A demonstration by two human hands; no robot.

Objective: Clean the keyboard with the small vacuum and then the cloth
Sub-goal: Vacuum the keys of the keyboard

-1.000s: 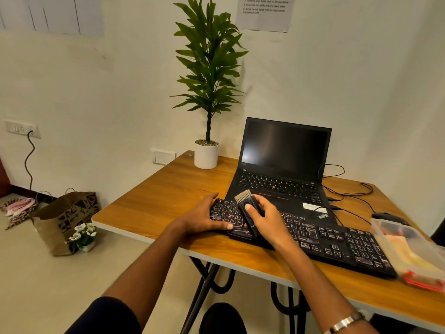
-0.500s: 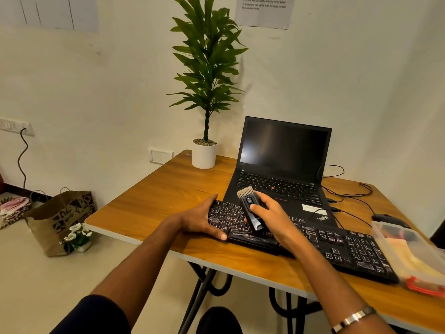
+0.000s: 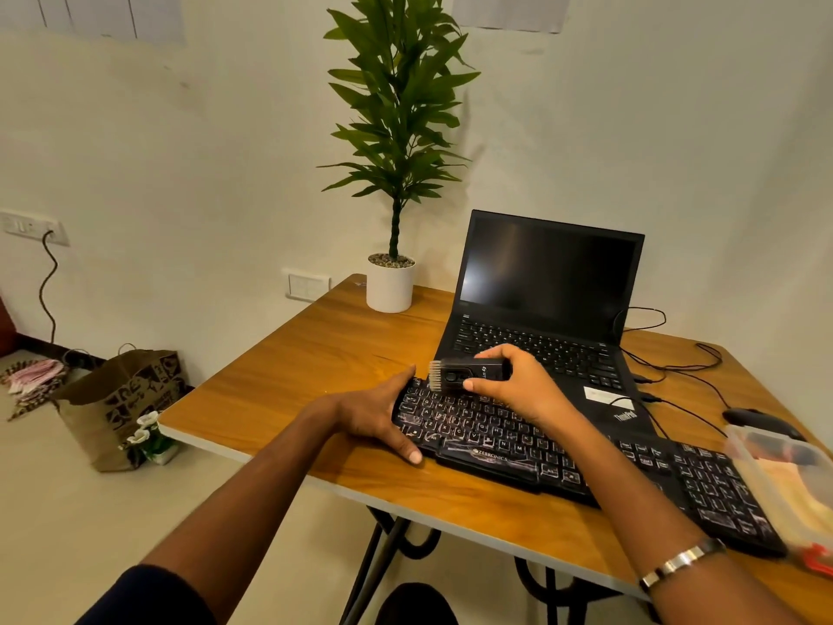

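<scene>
- Head view shows me mid-way through the vacuum stage: the small vacuum [image 3: 471, 375] is in my right hand [image 3: 518, 390], fingers and thumb wrapped round its body, brush end pointing left over the top-left corner of the keyboard [image 3: 563, 453].
- My left hand [image 3: 383, 415] lies with fingers fairly straight against the keyboard's left end, steadying it; it grips nothing.
- That keyboard lies across the near part of the wooden table [image 3: 315, 363], just in front of the open laptop [image 3: 545, 309].
- My judgement: only the left key rows look to be under the brush, so the right half and the number pad are likely still to do, and the cloth pass has not begun.
- I cannot pick out the cloth for certain; something pale lies in the clear plastic box [image 3: 784, 480] at the right edge, too blurred to name.
- Against the frame a second back, the vacuum has turned from standing brush-up in my fist to lying near level with bristles at the top row, and the view has swung slightly.
</scene>
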